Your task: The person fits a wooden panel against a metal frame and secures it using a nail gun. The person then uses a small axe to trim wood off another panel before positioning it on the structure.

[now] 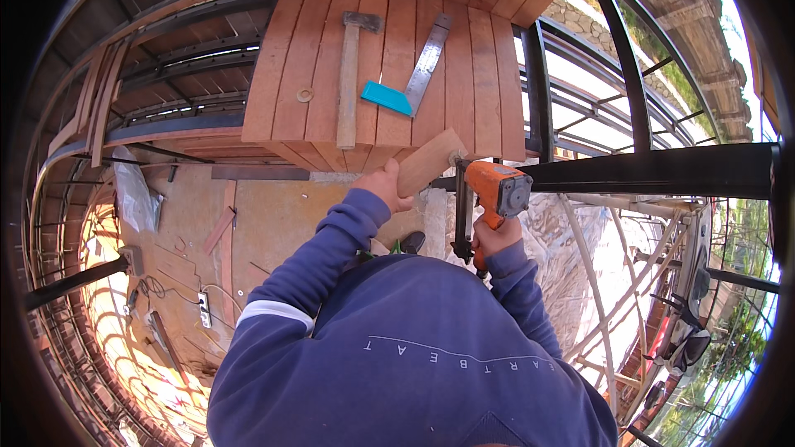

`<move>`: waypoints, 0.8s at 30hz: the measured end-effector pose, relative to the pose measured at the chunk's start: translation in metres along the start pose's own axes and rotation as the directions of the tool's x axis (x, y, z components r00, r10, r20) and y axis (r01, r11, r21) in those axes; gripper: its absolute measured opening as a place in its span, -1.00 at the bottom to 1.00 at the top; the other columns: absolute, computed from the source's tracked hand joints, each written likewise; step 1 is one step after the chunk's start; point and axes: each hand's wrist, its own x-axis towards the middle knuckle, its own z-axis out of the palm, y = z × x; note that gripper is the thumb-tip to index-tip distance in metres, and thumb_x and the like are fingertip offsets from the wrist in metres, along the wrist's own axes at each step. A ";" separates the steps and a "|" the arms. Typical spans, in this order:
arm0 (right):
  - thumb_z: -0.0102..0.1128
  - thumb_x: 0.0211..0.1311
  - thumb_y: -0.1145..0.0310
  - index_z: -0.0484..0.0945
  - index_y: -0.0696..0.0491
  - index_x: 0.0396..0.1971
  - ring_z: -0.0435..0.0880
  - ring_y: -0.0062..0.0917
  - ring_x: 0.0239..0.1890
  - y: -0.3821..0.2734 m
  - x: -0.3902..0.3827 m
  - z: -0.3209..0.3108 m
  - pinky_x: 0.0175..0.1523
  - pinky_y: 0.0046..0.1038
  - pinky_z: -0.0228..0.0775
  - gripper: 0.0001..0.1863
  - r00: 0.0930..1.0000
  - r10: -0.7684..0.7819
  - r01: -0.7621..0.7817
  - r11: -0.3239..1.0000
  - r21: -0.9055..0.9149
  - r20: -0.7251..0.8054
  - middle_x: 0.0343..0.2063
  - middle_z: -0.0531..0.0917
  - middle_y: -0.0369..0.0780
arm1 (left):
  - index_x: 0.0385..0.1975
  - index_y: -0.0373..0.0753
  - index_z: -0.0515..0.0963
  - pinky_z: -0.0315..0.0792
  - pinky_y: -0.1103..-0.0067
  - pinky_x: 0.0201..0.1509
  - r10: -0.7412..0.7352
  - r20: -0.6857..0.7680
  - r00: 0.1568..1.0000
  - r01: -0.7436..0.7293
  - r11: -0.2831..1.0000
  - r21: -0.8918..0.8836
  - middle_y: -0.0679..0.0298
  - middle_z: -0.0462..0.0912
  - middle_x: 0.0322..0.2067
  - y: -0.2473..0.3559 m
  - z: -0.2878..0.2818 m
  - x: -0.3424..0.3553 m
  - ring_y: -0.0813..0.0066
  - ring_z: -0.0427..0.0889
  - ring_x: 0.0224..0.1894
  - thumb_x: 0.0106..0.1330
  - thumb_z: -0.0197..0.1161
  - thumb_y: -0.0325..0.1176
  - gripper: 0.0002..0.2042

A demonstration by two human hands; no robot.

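My left hand (383, 188) is closed round the near end of a short wooden board (429, 164), which lies slanted at the front edge of a plank platform (281, 108). In my right hand (498, 237) is an orange nail gun (490, 182), gripped by its handle. Its nose meets the board's far right corner; whether it presses on the wood I cannot tell. Beyond, on the planks, lie a hammer (349, 83) with a wooden handle and a try square (414, 74) with a turquoise stock and steel blade.
A tape-like ring (305, 95) lies left of the hammer. A black metal beam (646, 175) runs off to the right, with scaffolding poles (592, 273) below. On the floor at left are a power strip (204, 310), loose wood strips (228, 240) and a plastic bag (137, 190).
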 end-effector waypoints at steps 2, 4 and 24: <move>0.11 0.02 0.53 0.48 0.19 -0.43 0.51 -0.61 -0.71 0.002 0.001 -0.001 -0.59 -0.51 0.35 -0.91 1.000 -0.001 0.001 1.000 -0.006 0.005 -0.70 0.52 -0.29 | -0.08 -0.27 0.30 0.54 0.23 -0.16 0.001 0.004 1.000 -0.001 1.000 -0.005 -0.08 0.65 -0.34 -0.001 0.001 0.000 -0.05 0.66 -0.25 -0.01 0.40 0.01 -0.37; 0.11 0.02 0.53 0.48 0.19 -0.44 0.52 -0.61 -0.70 0.004 0.003 -0.001 -0.59 -0.50 0.36 -0.92 1.000 -0.006 0.006 1.000 -0.013 0.011 -0.69 0.53 -0.28 | -0.09 -0.27 0.29 0.54 0.23 -0.15 0.004 0.003 1.000 -0.004 1.000 -0.008 -0.07 0.65 -0.34 -0.001 0.001 0.001 -0.06 0.66 -0.25 -0.01 0.40 0.01 -0.37; 0.10 0.01 0.54 0.48 0.22 -0.35 0.52 -0.60 -0.71 -0.017 0.002 0.007 -0.59 -0.51 0.35 -0.84 1.000 0.001 0.001 0.997 -0.077 0.022 -0.68 0.53 -0.28 | 0.01 -0.35 0.28 0.54 0.26 -0.12 -0.017 0.018 1.000 0.018 1.000 -0.023 -0.11 0.64 -0.27 0.000 0.010 -0.002 -0.07 0.66 -0.22 -0.01 0.39 0.00 -0.30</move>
